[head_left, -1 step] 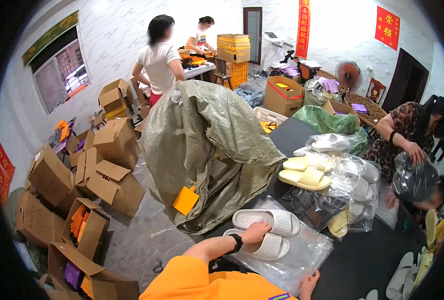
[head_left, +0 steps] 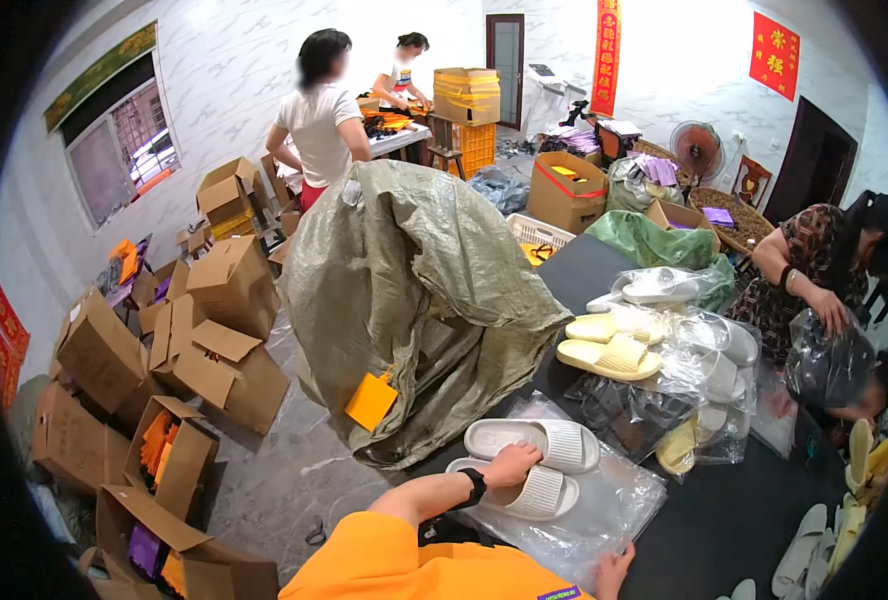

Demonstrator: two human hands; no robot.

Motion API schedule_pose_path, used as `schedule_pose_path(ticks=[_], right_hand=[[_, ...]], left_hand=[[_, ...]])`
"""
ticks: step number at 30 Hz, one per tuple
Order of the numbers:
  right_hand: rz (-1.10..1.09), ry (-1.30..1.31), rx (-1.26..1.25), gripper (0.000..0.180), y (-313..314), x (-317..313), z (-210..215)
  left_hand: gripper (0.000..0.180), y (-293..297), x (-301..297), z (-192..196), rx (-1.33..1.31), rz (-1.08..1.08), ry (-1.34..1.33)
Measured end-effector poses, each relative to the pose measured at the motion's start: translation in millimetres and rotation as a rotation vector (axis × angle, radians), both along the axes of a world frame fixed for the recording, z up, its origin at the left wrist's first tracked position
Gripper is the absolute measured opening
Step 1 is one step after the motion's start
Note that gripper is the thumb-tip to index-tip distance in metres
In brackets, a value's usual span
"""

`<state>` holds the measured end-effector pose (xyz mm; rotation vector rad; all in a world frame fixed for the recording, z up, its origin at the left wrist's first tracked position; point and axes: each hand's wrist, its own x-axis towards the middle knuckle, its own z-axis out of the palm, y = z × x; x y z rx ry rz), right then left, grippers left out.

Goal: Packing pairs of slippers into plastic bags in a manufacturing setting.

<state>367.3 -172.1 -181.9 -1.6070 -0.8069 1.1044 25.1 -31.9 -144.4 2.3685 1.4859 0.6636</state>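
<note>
Two white ribbed slippers (head_left: 554, 445) lie side by side on a clear plastic bag (head_left: 614, 500) on the dark table (head_left: 724, 530). My left hand (head_left: 509, 465), with a black band on the wrist, grips the inner edge of the nearer slipper (head_left: 539, 493). My right hand (head_left: 614, 570) shows only partly at the lower edge, holding the bag's near edge. My orange sleeve fills the bottom centre.
A big grey-green woven sack (head_left: 414, 290) stands left of the table. Yellow slippers (head_left: 609, 350) and bagged slippers (head_left: 714, 370) lie further back. A seated person (head_left: 824, 270) handles a bag at the right. Open cardboard boxes (head_left: 194, 350) crowd the floor at the left. Two people stand at the back.
</note>
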Motion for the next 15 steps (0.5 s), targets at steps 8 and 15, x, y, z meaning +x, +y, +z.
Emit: schedule_pose_path(ticks=[8, 15], right_hand=[[0.450, -0.390, -0.255, 0.051, -30, -11, 7], [0.323, -0.085, -0.189, 0.033, -37, 23, -13]], left_hand=[[0.022, 1, -2, -7, 0.020, -0.010, 0.010], [0.027, 1, -5, -4, 0.004, -0.063, 0.024]])
